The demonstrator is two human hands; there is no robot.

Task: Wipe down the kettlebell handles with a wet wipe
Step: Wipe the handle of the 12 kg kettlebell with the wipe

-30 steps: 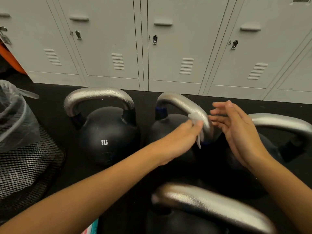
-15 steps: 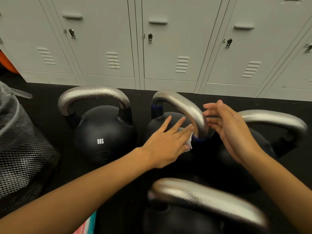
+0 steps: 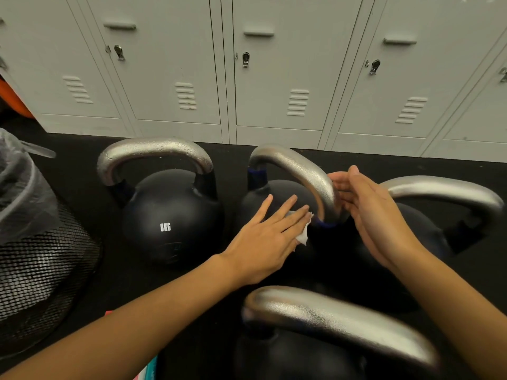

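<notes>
Several black kettlebells with silver handles stand on the dark floor. My left hand (image 3: 263,242) lies with straight fingers over a white wet wipe (image 3: 303,237), pressing it against the lower near end of the middle kettlebell's handle (image 3: 299,165). My right hand (image 3: 370,215) is on the other side of that handle, fingers loosely curved and touching it. The 8KG kettlebell (image 3: 170,215) stands to the left, with droplets on its handle (image 3: 153,149). Another handle (image 3: 444,190) shows at the right, and a blurred one (image 3: 343,316) is nearest me.
A black mesh bin (image 3: 35,264) lined with a clear bag stands at the left. Grey lockers (image 3: 274,78) run along the back. A coloured packet edge (image 3: 149,370) shows at the bottom under my left arm.
My left hand slid the wipe down from the top curve of the middle handle to its lower end, and its fingers spread flat. My right hand stayed beside the handle.
</notes>
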